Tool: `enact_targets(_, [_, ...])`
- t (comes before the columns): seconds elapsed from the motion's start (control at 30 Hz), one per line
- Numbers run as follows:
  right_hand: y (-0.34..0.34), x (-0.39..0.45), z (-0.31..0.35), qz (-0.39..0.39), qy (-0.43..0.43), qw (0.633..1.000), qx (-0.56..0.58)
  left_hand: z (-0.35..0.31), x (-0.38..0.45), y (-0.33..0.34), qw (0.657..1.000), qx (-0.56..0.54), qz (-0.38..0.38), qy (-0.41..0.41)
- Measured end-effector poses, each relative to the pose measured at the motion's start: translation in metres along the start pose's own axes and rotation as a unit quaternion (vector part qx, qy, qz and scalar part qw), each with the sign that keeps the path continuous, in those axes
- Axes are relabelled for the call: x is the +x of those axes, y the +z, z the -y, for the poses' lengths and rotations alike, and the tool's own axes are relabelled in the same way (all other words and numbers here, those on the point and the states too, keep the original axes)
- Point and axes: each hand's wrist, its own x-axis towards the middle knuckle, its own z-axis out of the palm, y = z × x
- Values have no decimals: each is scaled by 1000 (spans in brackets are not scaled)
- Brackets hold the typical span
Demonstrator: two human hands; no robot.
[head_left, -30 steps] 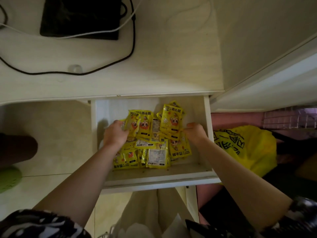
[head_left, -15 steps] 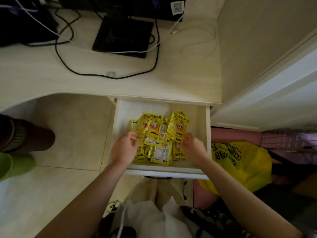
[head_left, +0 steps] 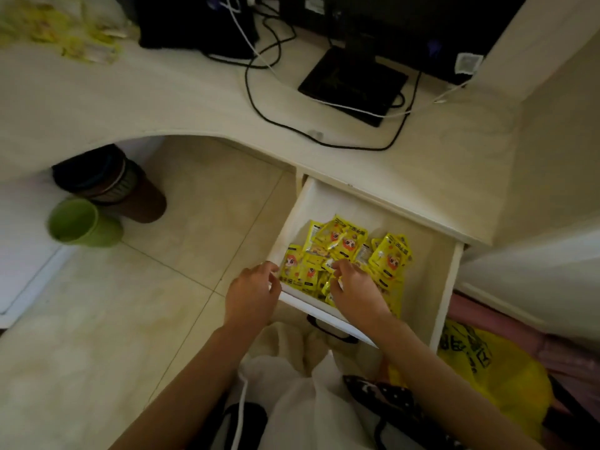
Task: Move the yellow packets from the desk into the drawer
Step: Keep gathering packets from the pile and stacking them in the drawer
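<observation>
Yellow packets [head_left: 347, 251] lie heaped in the open drawer [head_left: 425, 274], right of centre in the frame, filling its middle and front. The drawer, pale inside, is pulled out from under the desk [head_left: 162, 102], whose light top spans the upper half of the frame. Lower centre, two bare forearms reach up toward the drawer. The left hand [head_left: 251, 295] sits at the drawer's front left corner, its fingers curled loosely at the front rail beside the nearest packet; whether it grips anything cannot be told. The right hand [head_left: 355, 289] lies over the front of the heap, its fingers bent down onto the packets and apparently pinching one near the fingertips. At the upper left of the frame a blurred patch of further yellow items [head_left: 65, 30] rests on the desk. Upper centre and right, a dark monitor base [head_left: 352, 82] stands on the desk, with a black cable [head_left: 282, 125] and a white cable [head_left: 357, 109] looped round it. On the tiled floor at the left stand a green cup [head_left: 81, 224] and, just behind it, a brown bin [head_left: 117, 186]. A yellow bag [head_left: 493, 378] lies at the lower right, beside the drawer.
</observation>
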Motion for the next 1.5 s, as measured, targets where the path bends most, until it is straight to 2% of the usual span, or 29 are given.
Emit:
enact_targets(0.23, [33, 15, 74, 59, -74, 992, -85, 51, -18, -42, 997, 0, -55, -58])
enact_targets(0.43, [74, 33, 151, 87, -105, 981, -136, 122, -23, -84, 992, 4, -71, -103])
enact_targets(0.87, [150, 77, 319, 99, -184, 970, -120, 286, 1, -199, 978, 17, -119, -169])
enact_targets(1.13, [158, 137, 406, 92, -219, 962, -133, 332, 60, -246, 969, 20, -159, -187])
enact_targets(1.5, [145, 270, 517, 86, -272, 949, -137, 371, 194, -304, 959, -13, -185, -213])
